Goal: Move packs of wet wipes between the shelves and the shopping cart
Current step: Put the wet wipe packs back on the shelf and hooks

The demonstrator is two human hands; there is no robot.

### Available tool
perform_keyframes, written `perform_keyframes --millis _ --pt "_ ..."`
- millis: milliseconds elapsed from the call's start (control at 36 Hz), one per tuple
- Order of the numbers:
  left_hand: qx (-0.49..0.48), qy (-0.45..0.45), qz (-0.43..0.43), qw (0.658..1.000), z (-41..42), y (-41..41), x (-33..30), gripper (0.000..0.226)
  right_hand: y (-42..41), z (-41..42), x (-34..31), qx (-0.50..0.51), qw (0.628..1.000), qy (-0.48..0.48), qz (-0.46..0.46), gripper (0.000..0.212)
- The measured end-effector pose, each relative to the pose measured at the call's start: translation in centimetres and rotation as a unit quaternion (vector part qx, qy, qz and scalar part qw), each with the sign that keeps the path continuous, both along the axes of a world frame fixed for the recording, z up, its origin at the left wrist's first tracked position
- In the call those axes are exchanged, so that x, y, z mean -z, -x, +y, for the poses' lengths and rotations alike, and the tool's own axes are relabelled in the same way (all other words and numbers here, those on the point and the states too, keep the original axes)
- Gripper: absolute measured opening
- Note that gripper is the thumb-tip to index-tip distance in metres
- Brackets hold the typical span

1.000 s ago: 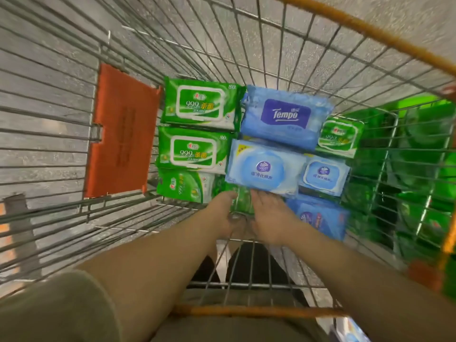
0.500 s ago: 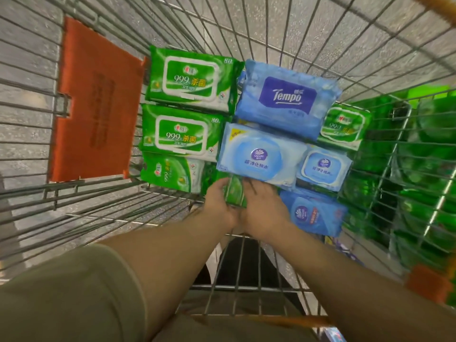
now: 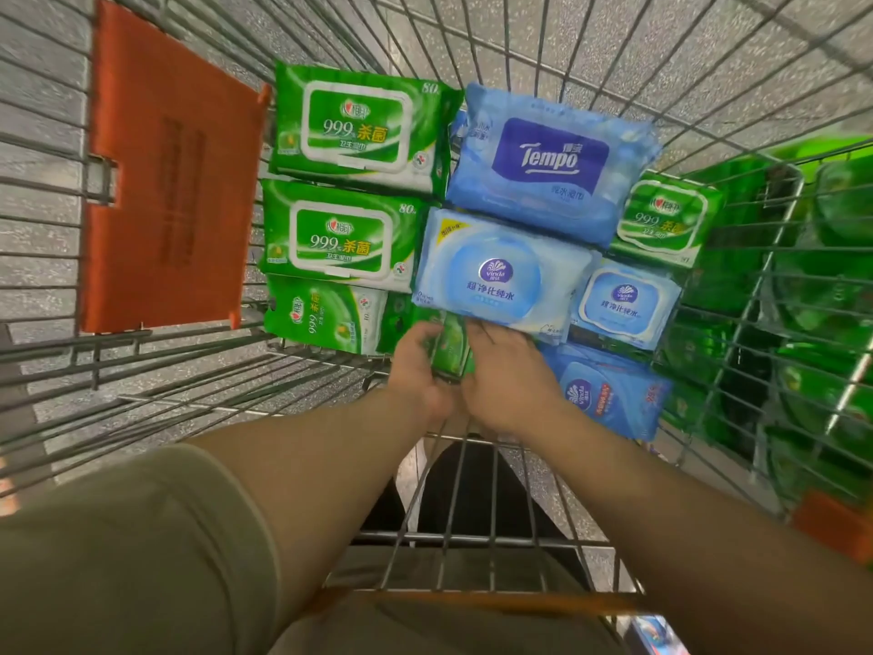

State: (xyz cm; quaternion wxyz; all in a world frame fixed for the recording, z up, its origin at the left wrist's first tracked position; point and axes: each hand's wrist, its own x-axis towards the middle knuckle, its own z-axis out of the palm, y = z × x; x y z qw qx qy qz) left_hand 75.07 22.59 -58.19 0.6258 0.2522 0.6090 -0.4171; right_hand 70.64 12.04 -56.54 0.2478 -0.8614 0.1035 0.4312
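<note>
Speckled grey terrazzo floor (image 3: pixel 543 35), seen through wire mesh, fills the far and left field. At right, shelving (image 3: pixel 803 286) stocked with green goods. Lighting even and diffuse; no walls or windows discernible.

The wire shopping cart (image 3: pixel 614 49) carried three green 999 wipe packs (image 3: pixel 349 127) in its left column, a blue Tempo pack (image 3: pixel 550 158) beside them, pale Vinda packs (image 3: pixel 500 276) below it, and another small green pack (image 3: pixel 663 219) at right.
</note>
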Motion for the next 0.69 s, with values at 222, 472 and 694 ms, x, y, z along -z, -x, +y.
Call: perform_keyframes --millis 222,472,694 --pt "-0.032 0.008 -0.02 0.999 0.3 0.3 0.6 0.034 -0.5 -0.4 0.1 0.032 0.999 -0.025 0.01 0.08" --pt "-0.012 0.004 -0.047 0.999 0.2 0.2 1.0 0.051 0.1 -0.4 0.4 0.035 0.999 -0.034 -0.015 0.09" --pt "0.013 0.001 -0.06 0.998 -0.4 -0.1 -1.0 0.034 0.2 -0.4 -0.2 0.034 0.998 -0.06 -0.001 0.097"
